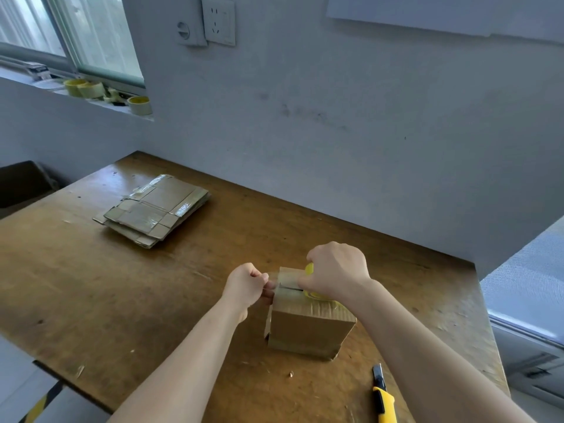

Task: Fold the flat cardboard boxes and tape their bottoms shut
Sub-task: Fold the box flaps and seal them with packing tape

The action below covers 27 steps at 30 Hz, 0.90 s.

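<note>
1 box (308, 325) folded, seam unsealed: left hand (245, 285) pinches tape end (272, 276), right hand (338, 270) grips tape roll (309, 268); flat stack (155, 209) waits at 10 o'clock.

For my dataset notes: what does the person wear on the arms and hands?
Nothing visible: the left hand and right hand are bare, without gloves, and both forearms are uncovered to the frame edge. No sleeve, watch or bracelet shows.

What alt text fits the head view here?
A person's left hand pinches the tape end at the left edge of a folded cardboard box while the right hand grips a yellow tape roll on its closed flaps. It stands on a wooden table, with a stack of flat boxes farther left and a yellow utility knife nearer right.
</note>
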Available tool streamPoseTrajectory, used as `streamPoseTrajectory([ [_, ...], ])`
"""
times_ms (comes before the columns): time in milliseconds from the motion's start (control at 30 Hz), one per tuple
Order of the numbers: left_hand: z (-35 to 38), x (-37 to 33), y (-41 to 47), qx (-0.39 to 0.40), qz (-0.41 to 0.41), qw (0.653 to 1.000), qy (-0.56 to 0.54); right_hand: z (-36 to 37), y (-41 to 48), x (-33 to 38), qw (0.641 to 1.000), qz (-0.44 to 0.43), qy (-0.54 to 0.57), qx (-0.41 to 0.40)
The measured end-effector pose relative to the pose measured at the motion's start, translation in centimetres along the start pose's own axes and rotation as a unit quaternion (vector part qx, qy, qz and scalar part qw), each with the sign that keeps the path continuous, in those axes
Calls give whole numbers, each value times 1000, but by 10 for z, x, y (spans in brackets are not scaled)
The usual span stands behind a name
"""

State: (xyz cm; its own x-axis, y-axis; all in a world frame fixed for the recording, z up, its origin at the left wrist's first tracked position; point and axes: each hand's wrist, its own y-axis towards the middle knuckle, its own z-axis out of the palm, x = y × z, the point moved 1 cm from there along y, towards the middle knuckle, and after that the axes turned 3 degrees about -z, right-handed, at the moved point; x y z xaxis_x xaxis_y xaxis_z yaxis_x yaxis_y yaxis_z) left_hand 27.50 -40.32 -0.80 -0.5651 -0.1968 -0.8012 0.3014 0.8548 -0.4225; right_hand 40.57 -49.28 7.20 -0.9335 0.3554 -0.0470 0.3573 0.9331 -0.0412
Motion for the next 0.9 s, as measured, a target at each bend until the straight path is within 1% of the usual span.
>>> streamPoseTrajectory([
  [167, -2, 0, 7, 63, -48, 995, -55, 1, 2, 3, 1000, 11, 8, -9],
  [300, -1, 4, 12, 74, -52, 995, -34, 1, 2, 4, 1000, 13, 13, -3],
  [400, 6, 7, 10, 103, -63, 992, -30, 1, 2, 5, 1000, 14, 18, -3],
  [633, 25, 15, 4, 102, -111, 989, -6, 5, 3, 4, 999, 16, 39, -3],
  [700, 26, 20, 1, 80, -97, 992, 27, 6, 2, 3, 999, 20, 46, -7],
  [733, 26, 23, 0, 59, -69, 994, 60, 6, 2, 3, 998, 22, 51, -10],
  [800, 25, 26, -3, -26, 12, 994, 101, 7, 1, 3, 998, 20, 51, -15],
  [867, 24, 26, -9, -103, 79, 989, 73, 10, 0, 4, 999, 12, 49, -10],
  [900, 25, 26, -11, -117, 110, 985, 56, 10, 0, 5, 999, 13, 50, -12],
])
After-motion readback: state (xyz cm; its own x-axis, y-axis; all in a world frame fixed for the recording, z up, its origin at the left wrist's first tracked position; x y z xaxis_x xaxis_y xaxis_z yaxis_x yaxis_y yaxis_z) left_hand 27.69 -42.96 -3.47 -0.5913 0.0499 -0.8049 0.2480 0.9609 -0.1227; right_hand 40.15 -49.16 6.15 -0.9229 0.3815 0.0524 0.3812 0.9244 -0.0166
